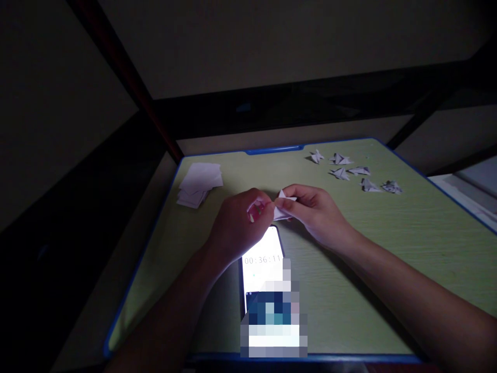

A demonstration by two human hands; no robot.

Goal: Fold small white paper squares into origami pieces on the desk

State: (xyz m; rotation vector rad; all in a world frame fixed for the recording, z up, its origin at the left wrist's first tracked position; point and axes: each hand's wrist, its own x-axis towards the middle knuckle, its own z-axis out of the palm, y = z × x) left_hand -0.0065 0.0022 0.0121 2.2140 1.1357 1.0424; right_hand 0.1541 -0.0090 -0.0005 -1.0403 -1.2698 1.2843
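While a dark-edged, rectangular phone with a glaring white screen [264, 272] lies nearest, its display reading 00:36:11 and its lower end lost in blurred blocks, both hands work just beyond its top edge. The left hand [244, 220] is curled into a loose ring, thumb and forefinger drawn together at the left edge of a small, sharply folded piece of white paper [280, 213], where they seem to pinch it. The right hand [316, 206] grips the same piece from the other side, thumb flat on top and the fingers closed beneath and behind; their tips are partly hidden. The piece is held above the table, one pointed flap standing up. It should be almost weightless, springy along the layered creases yet soft at single-layer corners, dry rather than slippery, and easy to crush or tear. The thick, doubled edge looks the safest hold, pinched lightly.

Under everything spreads a pale green, faintly wood-grained tabletop [334, 316] with a smooth blue rim. Farther off at the left sits a loose, uneven stack of flat white paper sheets [201, 177], thin and matte. Towards the far right corner lie six small, spiky folded figures of greyish-white paper [339, 173], angular and rumpled. Behind them rises a plain, dim wall [272, 41].
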